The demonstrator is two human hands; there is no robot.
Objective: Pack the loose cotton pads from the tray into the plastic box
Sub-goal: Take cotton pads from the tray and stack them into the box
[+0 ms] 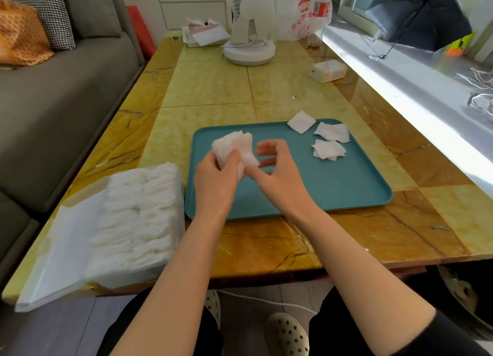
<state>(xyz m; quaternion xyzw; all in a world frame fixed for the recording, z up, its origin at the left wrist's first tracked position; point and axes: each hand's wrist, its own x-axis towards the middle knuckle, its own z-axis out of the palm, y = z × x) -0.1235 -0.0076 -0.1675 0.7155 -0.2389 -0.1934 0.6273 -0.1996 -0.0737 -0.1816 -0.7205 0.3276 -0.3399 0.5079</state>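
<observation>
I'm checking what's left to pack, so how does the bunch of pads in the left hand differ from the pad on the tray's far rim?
The bunch is a thick stack of many pads; the rim pad looks single and thin. The left hand grips the bunch above the tray; the rim pad lies flat and untouched, partly over the rim. Both are white, square, and outside the box.

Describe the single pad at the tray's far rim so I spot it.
Find the teal plastic tray on the yellow marbled table, then its far right corner. The lone square white cotton pad straddles the rim there; the two small pad heaps beside it lie on the tray itself.
</observation>
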